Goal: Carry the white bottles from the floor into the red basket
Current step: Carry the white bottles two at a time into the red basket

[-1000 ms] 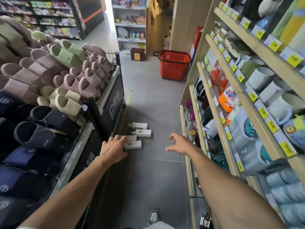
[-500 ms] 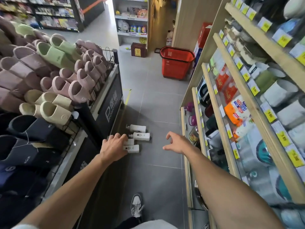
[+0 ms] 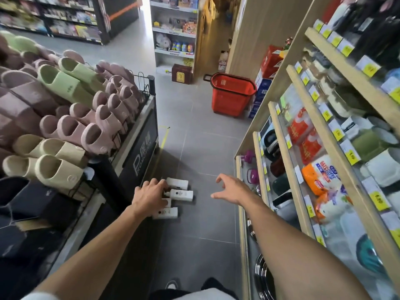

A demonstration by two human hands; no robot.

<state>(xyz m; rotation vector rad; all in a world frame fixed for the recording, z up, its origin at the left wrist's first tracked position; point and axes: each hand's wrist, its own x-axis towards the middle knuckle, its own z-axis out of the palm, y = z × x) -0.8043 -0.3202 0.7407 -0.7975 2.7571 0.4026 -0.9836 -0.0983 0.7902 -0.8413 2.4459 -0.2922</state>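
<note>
Both arms outstretched, left hand [image 3: 150,197] palm-down, right hand [image 3: 230,189] splayed

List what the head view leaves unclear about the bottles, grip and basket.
Head view:
White bottles: left hand covers their cap ends, so the count is uncertain.
Left hand's grip: fingertips curl out of sight below the knuckles.
Red basket: its front wall hides the bottom.
Their labels: too small to read.

Four white flat-sided plastic bottles [image 3: 181,195] lie on the grey tiled floor [image 3: 205,152], one partly hidden behind the left hand [image 3: 149,195]. There is one red plastic basket [image 3: 230,94] and one dark brown box [image 3: 181,73]. Two hands show, counting the right hand [image 3: 231,189].
</note>
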